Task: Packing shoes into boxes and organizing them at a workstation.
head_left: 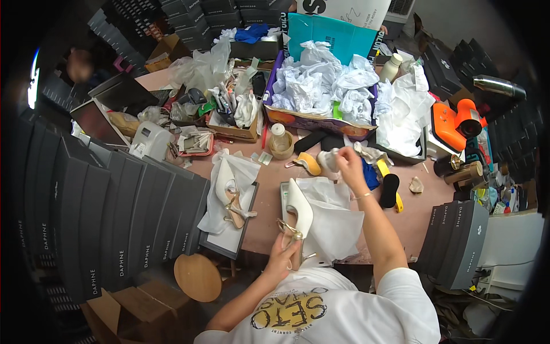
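My left hand [282, 252] is closed around the heel end of a white pointed high-heeled shoe [299, 211] with gold straps, its toe pointing away from me. Beneath it lie white tissue paper [332, 213] and part of an open box. My right hand [348, 164], bent at the wrist, has its fingers pinched on a white crumpled wad [328, 161]; its exact kind is unclear. A matching white shoe [225, 182] rests on tissue in a grey box tray [236, 245] to the left.
Stacked grey shoeboxes [143, 212] line the left, with more shoeboxes [455, 243] at right. A purple carton [269, 94] full of crumpled paper stands behind. Near my right hand are a bottle [279, 140], a yellow-orange pad [309, 164] and a black brush-like piece [389, 191].
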`<state>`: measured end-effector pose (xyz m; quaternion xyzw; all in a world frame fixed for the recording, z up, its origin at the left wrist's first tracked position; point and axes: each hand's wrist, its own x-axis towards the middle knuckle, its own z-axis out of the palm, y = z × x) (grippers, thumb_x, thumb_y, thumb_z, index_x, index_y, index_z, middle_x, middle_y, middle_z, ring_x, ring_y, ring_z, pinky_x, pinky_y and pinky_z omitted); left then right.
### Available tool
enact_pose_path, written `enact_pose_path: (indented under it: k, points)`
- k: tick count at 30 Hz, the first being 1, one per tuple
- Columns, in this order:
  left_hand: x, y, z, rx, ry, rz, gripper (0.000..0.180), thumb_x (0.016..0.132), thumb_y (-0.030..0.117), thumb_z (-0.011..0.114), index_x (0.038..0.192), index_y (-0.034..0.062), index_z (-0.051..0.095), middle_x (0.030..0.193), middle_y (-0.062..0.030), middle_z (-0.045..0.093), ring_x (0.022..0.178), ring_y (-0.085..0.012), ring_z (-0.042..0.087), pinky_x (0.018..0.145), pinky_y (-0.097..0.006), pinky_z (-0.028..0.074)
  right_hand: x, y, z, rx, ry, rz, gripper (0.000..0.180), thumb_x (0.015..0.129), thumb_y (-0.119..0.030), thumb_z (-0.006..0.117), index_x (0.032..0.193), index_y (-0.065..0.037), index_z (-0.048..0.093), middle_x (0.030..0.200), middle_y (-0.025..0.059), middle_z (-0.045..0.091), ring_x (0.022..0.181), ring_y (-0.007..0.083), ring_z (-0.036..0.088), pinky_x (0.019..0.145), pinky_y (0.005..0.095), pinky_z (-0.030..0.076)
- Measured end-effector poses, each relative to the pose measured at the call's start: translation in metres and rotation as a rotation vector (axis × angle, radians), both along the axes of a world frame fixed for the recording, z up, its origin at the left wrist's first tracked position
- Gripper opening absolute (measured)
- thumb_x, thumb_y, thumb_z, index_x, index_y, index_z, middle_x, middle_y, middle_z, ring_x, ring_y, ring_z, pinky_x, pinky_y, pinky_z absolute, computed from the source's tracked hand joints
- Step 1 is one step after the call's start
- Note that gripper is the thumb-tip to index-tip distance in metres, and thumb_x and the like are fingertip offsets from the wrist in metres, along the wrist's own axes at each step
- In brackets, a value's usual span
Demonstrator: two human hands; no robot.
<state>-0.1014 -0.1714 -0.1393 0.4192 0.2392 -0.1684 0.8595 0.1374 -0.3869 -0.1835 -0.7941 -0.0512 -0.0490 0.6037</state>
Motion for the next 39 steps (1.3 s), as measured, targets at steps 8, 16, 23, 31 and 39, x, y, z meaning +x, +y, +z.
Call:
enact_pose_path:
  k: [8,16,23,31,39]
  points:
    - [0.003,0.036,0.025,-0.233,0.053,0.066,0.028,0.093,0.015,0.059,0.117,0.0087,0.046,0.100,-0.0088,0.057,0.070,-0.0158,0.058,0.064,-0.032,0.050,-0.124,-0.066,0.015,0.343,0.426,-0.026,0.003,0.089,-0.012,0.059,0.088,-0.010,0.056,0.074,-0.0055,0.052,0.066,0.0041,0.047,0.059,0.0186,0.040]
    - [0.003,0.042,0.019,-0.258,0.066,0.010,0.027,0.094,0.025,0.058,0.115,0.0080,0.052,0.099,-0.0085,0.060,0.072,-0.0164,0.059,0.069,-0.035,0.053,-0.202,0.122,-0.125,-0.175,0.397,0.046,0.020,0.085,-0.018,0.061,0.094,0.000,0.060,0.082,0.0169,0.064,0.074,0.0305,0.062,0.071,0.0364,0.049]
    - [0.001,0.053,0.040,-0.239,-0.013,0.051,0.025,0.095,0.025,0.058,0.113,0.0111,0.047,0.098,-0.0062,0.059,0.071,-0.0129,0.062,0.067,-0.032,0.056,-0.209,0.057,0.069,0.171,0.386,0.173,0.016,0.090,-0.011,0.061,0.099,0.002,0.062,0.084,0.0055,0.065,0.074,0.0101,0.057,0.068,0.0248,0.047]
    - [-0.009,0.035,0.040,-0.181,-0.059,-0.023,0.024,0.097,0.026,0.054,0.111,0.0068,0.053,0.094,-0.0054,0.061,0.077,-0.0119,0.062,0.069,-0.026,0.052,-0.249,0.095,0.148,-0.282,-0.308,0.351,0.021,0.078,-0.011,0.070,0.099,-0.013,0.066,0.085,0.0008,0.059,0.081,0.0186,0.054,0.073,0.0327,0.033]
    - [-0.021,0.019,0.033,-0.201,0.047,-0.011,0.031,0.098,0.031,0.049,0.118,0.0070,0.053,0.103,-0.0069,0.063,0.090,-0.0165,0.064,0.080,-0.031,0.053,-0.241,0.096,0.132,-0.342,-0.303,0.186,0.017,0.078,-0.006,0.068,0.095,-0.009,0.065,0.084,0.0039,0.061,0.076,0.0205,0.055,0.072,0.0328,0.035]
